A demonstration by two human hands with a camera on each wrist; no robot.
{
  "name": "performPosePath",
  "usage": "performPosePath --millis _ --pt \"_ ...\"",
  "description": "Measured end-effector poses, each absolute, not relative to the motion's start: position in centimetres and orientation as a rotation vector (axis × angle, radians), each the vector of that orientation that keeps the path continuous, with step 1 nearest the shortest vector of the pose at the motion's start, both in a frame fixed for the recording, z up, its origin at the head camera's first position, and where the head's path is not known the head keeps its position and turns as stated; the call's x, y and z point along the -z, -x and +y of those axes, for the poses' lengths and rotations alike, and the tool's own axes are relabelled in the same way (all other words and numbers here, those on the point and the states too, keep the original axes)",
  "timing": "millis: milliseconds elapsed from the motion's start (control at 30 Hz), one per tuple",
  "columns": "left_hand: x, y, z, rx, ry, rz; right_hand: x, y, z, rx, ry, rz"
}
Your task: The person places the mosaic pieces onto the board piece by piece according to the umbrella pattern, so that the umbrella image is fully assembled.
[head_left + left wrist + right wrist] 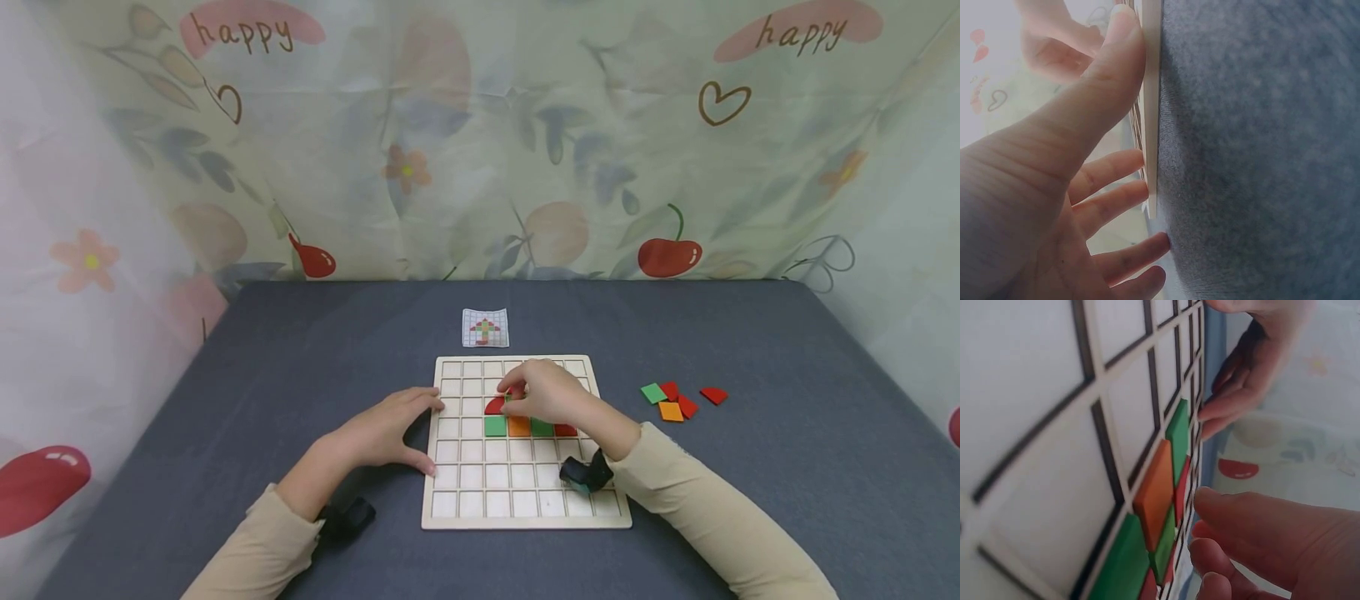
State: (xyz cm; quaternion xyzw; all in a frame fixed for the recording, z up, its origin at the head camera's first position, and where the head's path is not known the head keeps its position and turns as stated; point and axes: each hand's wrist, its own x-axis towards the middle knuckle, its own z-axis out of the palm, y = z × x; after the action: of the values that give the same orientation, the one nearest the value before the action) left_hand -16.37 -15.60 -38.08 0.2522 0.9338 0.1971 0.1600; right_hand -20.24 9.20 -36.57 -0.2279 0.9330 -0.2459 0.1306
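Note:
A pale wooden grid board (480,503) lies on the table. My left hand (386,429) rests along its left edge, thumb and fingers spread and touching the rim. Over the board's upper middle is my right hand (551,392), its bent fingertips at a red piece they partly cover; whether they pinch it is hidden. A red quarter-round tile (494,406) lies just left of the right thumb. Below it run a green square tile (495,426), an orange tile (1155,497), another green tile (542,427) and a red tile (566,431) partly behind the hand.
Right of the board lie loose tiles: a green one (654,393), an orange one (671,411) and several red ones, one red quarter-round (714,395) apart. Behind the board is a small pattern card (485,328). A printed curtain (480,208) hangs at the table's back.

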Motion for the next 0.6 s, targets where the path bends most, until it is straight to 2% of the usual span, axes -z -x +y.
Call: performPosePath --millis 233,600 --pt "38.1 16.3 -15.6 -0.564 -0.722 2.672 36.0 20.6 12.3 0.785 0.598 2.717" --pt "38.2 16.4 -15.6 -0.573 -0.699 2.664 35.8 21.1 20.8 0.880 0.432 2.797"
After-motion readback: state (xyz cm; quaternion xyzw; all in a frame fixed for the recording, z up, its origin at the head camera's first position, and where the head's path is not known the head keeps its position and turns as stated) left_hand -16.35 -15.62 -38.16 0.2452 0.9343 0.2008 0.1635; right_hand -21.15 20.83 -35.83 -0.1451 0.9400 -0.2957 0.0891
